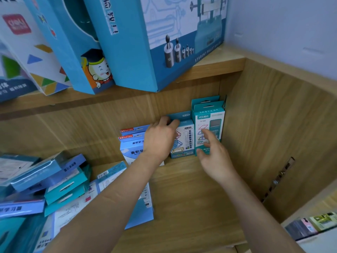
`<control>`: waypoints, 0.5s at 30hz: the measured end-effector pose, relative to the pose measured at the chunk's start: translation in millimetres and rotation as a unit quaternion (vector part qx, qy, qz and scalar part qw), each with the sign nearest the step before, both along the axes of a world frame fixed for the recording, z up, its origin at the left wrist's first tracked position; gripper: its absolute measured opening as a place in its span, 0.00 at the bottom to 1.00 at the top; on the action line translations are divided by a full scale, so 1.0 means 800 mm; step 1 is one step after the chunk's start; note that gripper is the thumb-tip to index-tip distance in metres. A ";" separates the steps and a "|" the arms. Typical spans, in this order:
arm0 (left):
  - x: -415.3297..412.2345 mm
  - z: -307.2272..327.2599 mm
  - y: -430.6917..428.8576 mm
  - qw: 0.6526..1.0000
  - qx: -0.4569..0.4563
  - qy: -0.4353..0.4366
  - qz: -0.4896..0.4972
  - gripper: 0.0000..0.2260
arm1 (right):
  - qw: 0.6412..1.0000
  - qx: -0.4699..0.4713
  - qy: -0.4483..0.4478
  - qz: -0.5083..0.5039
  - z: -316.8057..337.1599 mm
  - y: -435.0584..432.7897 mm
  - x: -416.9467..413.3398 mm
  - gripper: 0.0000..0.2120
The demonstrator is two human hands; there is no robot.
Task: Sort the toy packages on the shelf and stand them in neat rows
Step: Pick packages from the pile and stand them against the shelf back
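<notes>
Toy packages (182, 148): flat cardboard cartons with hang-tab tops, standing upright at the back right corner of the wood-grain lower shelf (191, 189).

- Teal row (209, 117): hard against the side panel. Only the tabs of the rear ones show behind the front one.
- Middle package (186, 132): teal and white, just beside the teal row. Your left hand (160, 139) covers its left half, and your fingers (175, 123) hook over its top edge, grasping it. The thumb is hidden.
- Blue-and-white row (130, 150): left of the middle package, its right side hidden by your wrist.
- Your right hand (213, 156): released, fingers spread, tips touching the face of the front teal package.
- Loose pile (60, 181): glossy teal and blue packages lying crosswise at the shelf's left, cut off by the frame edge and blurred.
- Flat package (140, 207): lying under your left forearm, mostly hidden.
- Big boxes (164, 42): blue printed card, on the shelf above, tops cut off.
- Slotted metal strip (279, 179): on the side panel.
</notes>
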State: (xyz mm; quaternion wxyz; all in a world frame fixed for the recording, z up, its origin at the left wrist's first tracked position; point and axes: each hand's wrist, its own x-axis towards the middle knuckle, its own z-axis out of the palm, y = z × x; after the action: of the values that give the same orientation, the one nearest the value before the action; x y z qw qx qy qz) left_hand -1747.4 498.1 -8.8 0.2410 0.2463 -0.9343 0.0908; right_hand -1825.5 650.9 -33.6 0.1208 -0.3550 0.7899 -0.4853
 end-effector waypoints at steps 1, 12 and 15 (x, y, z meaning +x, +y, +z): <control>0.000 0.000 -0.001 1.000 0.005 0.007 -0.004 0.14 | 1.000 0.001 0.002 0.000 0.000 0.000 0.001 0.30; 0.127 0.020 -0.013 0.955 0.179 0.163 0.174 0.31 | 0.971 -0.071 -0.207 0.094 0.009 -0.029 0.049 0.23; 0.147 0.004 -0.031 0.927 0.313 0.110 0.175 0.35 | 0.957 -0.076 -0.262 0.099 0.006 -0.040 0.061 0.21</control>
State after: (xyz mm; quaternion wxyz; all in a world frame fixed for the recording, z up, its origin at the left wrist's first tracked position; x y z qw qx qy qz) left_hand -1630.0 473.1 -5.9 0.2332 0.4770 -0.8250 -0.1935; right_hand -1776.3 619.1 -28.6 0.3439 -0.3001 0.6522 -0.6053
